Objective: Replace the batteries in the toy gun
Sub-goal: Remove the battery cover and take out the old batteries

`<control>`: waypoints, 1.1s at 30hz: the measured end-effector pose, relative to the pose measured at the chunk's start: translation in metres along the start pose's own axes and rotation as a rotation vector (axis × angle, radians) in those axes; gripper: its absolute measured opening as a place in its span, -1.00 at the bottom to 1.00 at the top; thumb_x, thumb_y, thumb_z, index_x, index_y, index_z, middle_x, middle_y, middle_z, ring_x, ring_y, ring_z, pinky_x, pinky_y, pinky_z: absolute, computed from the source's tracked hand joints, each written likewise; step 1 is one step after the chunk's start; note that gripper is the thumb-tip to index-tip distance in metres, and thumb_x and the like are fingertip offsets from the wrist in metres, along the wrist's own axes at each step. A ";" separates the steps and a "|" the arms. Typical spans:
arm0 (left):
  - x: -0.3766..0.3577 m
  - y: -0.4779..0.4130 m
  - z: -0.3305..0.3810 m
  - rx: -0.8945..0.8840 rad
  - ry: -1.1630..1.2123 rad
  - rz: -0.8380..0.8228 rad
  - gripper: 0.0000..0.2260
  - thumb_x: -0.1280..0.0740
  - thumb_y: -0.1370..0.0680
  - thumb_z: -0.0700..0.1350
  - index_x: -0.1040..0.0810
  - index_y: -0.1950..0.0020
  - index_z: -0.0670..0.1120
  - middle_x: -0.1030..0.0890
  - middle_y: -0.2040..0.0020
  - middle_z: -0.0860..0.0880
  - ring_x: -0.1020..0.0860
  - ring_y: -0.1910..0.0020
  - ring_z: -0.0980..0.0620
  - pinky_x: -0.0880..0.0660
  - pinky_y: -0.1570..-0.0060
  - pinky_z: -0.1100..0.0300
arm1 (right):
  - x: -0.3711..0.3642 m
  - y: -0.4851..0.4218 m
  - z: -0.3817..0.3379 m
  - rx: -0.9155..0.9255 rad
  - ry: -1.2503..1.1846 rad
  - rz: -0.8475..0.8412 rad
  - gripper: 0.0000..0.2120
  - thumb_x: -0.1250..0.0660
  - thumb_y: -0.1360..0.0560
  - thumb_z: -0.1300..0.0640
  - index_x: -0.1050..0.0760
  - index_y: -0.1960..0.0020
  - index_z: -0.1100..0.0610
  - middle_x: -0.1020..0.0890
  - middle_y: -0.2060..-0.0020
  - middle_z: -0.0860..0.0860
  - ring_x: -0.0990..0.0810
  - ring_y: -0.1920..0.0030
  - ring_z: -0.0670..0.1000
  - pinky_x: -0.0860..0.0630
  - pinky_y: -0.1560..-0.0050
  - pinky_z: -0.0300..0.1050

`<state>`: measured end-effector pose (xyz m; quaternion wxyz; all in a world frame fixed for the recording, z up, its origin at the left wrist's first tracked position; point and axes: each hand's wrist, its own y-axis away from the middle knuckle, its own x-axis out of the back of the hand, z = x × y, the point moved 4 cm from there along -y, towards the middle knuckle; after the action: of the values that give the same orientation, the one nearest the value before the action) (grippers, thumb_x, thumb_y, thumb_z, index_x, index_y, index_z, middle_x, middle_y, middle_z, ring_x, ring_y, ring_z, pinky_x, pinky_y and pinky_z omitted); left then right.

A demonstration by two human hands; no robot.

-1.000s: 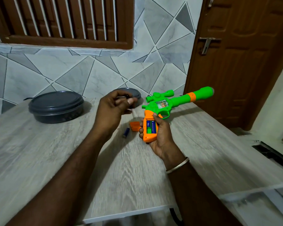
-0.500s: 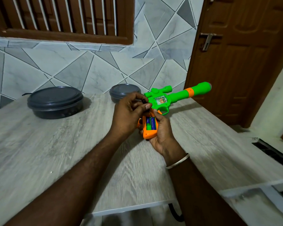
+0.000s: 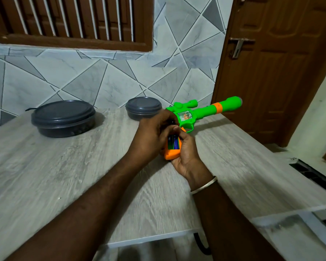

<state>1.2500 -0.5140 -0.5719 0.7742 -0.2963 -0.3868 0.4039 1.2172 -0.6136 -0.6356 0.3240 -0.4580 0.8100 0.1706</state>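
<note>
While right hand [image 3: 186,154] grips toy gun [image 3: 201,112], left hand [image 3: 151,134] curled, its hold unclear, batteries [image 3: 174,143] part-hidden.

Toy gun [image 3: 205,111] was glossy plastic, table [image 3: 45,166] looked matt wood grain, bowl lids [image 3: 63,112] smooth dark plastic, bracelet [image 3: 205,184] shiny metal.

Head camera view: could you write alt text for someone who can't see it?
A person's right-hand grip holds a green and orange plastic toy gun by its handle, whose open compartment shows two batteries, while the left-hand grip pinches a small dark object above it. Two dark round lidded containers sit on the grey wood-grain table.
</note>
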 end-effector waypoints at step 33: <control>0.002 -0.001 0.004 -0.057 -0.138 0.026 -0.87 -0.41 -0.55 -0.24 -0.68 -0.09 -0.15 -0.72 0.06 -0.04 -0.67 0.09 0.11 -0.59 0.03 0.18 | -0.003 0.007 -0.001 -0.030 0.018 0.043 -0.64 -0.08 -0.67 0.00 -0.54 0.14 0.10 -0.65 0.39 0.04 -0.61 0.40 -0.01 -0.44 0.20 -0.05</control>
<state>1.2477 -0.5122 -0.5681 0.7317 -0.2944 -0.4469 0.4222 1.2116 -0.6083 -0.6329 0.3060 -0.4466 0.8200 0.1856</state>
